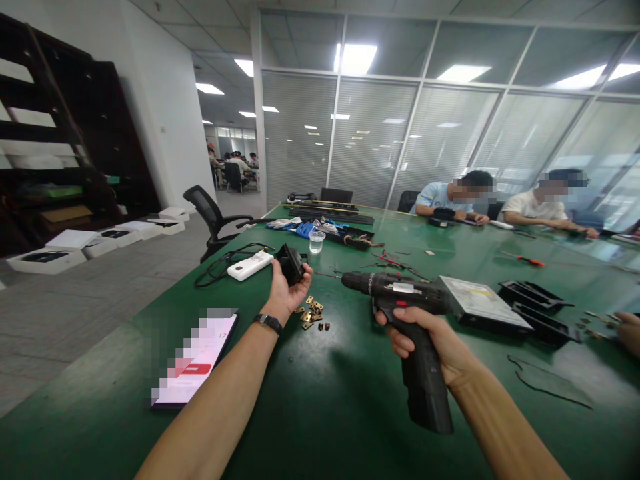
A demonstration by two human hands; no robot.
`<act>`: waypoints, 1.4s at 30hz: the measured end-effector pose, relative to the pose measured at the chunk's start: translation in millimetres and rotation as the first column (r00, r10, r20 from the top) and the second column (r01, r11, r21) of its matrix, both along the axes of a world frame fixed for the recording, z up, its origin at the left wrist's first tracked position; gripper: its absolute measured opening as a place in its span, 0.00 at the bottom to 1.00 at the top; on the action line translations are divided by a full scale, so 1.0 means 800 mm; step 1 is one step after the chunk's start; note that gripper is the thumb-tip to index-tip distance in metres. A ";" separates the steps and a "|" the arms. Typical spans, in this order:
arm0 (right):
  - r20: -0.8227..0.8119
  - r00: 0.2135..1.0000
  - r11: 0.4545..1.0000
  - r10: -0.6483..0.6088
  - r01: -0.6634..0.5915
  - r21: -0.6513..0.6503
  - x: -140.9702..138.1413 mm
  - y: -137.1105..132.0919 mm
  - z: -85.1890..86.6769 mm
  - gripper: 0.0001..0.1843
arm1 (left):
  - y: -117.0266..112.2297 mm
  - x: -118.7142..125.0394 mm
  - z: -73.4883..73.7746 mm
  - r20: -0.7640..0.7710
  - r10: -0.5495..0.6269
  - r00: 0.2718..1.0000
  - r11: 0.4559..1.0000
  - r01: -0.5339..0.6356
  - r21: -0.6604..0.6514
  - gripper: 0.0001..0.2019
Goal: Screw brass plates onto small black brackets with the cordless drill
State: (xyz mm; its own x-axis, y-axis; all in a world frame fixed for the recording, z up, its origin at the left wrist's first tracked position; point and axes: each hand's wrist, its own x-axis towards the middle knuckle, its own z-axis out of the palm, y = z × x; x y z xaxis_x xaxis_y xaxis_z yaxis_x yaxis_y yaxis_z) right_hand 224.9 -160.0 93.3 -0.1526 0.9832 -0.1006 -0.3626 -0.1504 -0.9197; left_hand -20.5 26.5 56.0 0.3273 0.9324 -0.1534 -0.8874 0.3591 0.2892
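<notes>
My right hand (pixel 425 333) is wrapped round the grip of a black cordless drill (pixel 400 290), its chuck and bit pointing left. In my left hand (pixel 290 290) sits a small black boxy part (pixel 291 265), held up above the table; its exact kind I cannot make out. The drill's tip is to the right of this part and apart from it. Below my left hand lies a pile of small brass-coloured metal pieces (pixel 311 310), with a couple of darker bits beside it. A watch (pixel 269 324) is on my left wrist.
On the green table (pixel 320 413) lie a phone (pixel 200 363), a white power bank (pixel 250 265) with a black cable, a plastic cup (pixel 316 243), a metal box (pixel 483 303), black trays (pixel 545 323) and a screwdriver (pixel 531 261). Two people sit across; another hand (pixel 629 330) shows at right.
</notes>
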 end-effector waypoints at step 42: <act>0.097 0.994 0.999 -0.040 0.038 0.023 -0.012 -0.005 0.002 0.10 | -0.007 0.030 -0.046 -0.612 0.282 0.739 0.911 -0.006 0.413 0.19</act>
State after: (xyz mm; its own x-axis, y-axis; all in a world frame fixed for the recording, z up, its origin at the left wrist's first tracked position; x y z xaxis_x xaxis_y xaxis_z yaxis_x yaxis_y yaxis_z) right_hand 215.1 -164.1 95.1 -0.1042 0.9903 -0.0922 -0.2762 -0.1179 -0.9538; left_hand 3.2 21.0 19.4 0.1327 0.9878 0.0812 -0.4628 -0.0107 0.8864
